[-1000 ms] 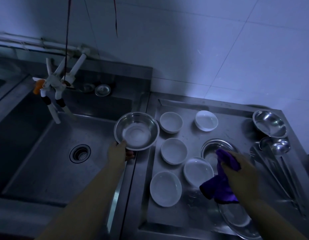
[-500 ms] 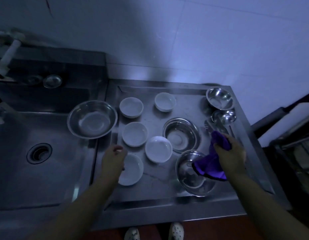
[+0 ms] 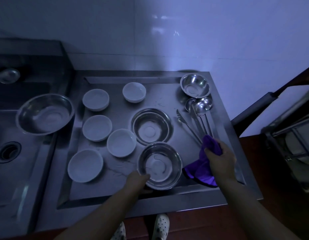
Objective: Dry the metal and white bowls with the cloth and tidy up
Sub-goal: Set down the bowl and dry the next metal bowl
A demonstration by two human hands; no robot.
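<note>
Steel bowl [image 3: 159, 166], empty, gripped by left hand [image 3: 136, 179].

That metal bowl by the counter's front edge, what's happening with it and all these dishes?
A person is drying dishes. Their left hand grips the rim of the metal bowl at the front of the steel drainboard, while the right hand holds a purple cloth beside it, not yet in the bowl. Five white bowls and other metal bowls sit around it.

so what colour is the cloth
Purple, with a dark edge; the cloth in the right hand shows in the head view.
</note>
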